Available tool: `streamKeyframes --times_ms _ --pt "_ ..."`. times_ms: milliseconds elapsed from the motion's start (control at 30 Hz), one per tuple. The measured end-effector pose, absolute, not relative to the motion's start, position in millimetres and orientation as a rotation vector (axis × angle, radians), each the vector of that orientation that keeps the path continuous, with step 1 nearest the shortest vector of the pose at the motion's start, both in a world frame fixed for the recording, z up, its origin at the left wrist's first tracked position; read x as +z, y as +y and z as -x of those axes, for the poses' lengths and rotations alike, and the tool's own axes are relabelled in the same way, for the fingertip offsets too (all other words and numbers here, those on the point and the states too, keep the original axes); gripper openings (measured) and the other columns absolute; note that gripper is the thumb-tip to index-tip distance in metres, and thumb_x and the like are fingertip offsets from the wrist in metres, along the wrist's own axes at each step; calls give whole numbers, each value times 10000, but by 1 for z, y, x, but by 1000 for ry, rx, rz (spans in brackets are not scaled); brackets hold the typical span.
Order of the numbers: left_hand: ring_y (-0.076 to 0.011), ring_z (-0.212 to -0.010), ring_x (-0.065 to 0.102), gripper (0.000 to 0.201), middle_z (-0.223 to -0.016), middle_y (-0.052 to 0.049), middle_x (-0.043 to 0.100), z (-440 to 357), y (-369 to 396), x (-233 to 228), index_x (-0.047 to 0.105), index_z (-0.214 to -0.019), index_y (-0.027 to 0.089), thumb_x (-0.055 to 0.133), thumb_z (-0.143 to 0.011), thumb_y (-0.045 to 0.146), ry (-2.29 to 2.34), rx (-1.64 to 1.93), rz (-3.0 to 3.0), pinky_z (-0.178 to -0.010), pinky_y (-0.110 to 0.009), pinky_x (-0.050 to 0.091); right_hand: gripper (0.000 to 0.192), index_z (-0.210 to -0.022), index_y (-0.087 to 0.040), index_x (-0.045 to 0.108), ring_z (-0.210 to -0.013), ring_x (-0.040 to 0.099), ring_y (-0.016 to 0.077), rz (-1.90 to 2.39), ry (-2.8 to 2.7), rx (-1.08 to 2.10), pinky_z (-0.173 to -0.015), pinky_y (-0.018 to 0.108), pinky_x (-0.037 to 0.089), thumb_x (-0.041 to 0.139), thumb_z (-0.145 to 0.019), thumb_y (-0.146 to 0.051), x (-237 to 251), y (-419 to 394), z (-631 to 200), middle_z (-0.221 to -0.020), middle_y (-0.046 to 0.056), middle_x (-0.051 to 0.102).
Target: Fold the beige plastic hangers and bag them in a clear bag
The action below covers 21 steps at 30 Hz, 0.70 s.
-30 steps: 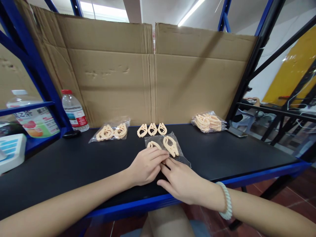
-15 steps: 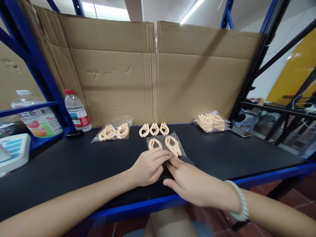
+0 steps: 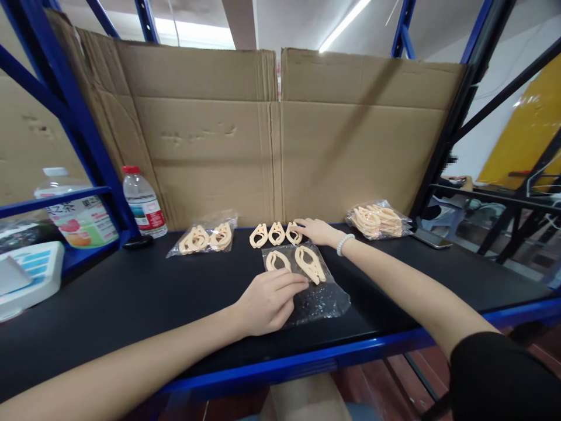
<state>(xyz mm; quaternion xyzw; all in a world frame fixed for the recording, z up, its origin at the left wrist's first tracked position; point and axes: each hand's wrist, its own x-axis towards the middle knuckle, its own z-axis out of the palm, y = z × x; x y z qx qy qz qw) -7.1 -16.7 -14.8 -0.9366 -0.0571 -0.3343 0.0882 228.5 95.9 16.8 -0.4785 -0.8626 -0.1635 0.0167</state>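
Cardboard (image 3: pixel 280 140) backs black shelf (image 3: pixel 131 292); yellow panel (image 3: pixel 526 134), perhaps a wall.

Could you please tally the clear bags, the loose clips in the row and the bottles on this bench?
Clear bags: 3, under the left hand, at left and at right
Loose clips, the right hand touching one: 3
Bottles: 2
Total: 8

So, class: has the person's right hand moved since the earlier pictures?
Yes. The right hand has left the clear bag by the left hand and gone away from the person, to the three loose clips near the cardboard wall.
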Motion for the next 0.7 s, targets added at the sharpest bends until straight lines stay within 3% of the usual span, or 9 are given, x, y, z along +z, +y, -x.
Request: streamKeyframes --times_ms 133,267,367,467,533,700 --pt "-195 -938 648 352 -1109 -94 687 8 -17 -15 589 -1110 130 405 -821 55 -170 -985 2813 -837 -357 539 509 -1378 -244 449 -1180 501 256 1492 -2763 -486 -932 364 430 366 -918 -41 8 124 -220 -1457 133 380" --pt "-198 -922 649 350 -1116 -90 685 8 -17 -14 587 -1108 127 409 -816 54 -181 -966 2838 -814 -354 539 416 -1280 -194 548 -1188 493 275 1560 -2784 -448 -923 363 428 462 -888 -85 13 131 -223 -1391 161 446" --pt "-198 -928 650 345 -1111 -90 688 9 -17 -15 590 -1107 131 409 -823 56 -177 -969 2839 -827 -353 532 315 -1085 -100 653 -957 616 282 1689 -2813 -331 -767 328 478 608 -773 -112 20 125 -238 -1087 188 635" --pt "-196 -922 651 336 -1098 -90 693 8 -16 -15 597 -1096 133 415 -824 57 -173 -980 2832 -837 -355 529 239 -929 -78 694 -709 639 236 1757 -2839 -187 -630 289 470 644 -695 -91 23 107 -260 -828 131 676" --pt "-193 -912 651 330 -1089 -86 696 8 -16 -15 603 -1087 135 420 -823 56 -182 -993 2825 -827 -353 532 217 -932 -90 694 -708 635 217 1724 -2819 -148 -649 282 470 611 -731 -94 23 88 -276 -849 117 674" --pt "-191 -898 657 321 -1069 -83 704 6 -16 -16 610 -1079 138 436 -823 53 -192 -1043 2804 -808 -352 536 295 -1101 -134 637 -935 615 207 1526 -2690 -179 -844 311 467 391 -941 -165 14 30 -306 -1048 121 634"
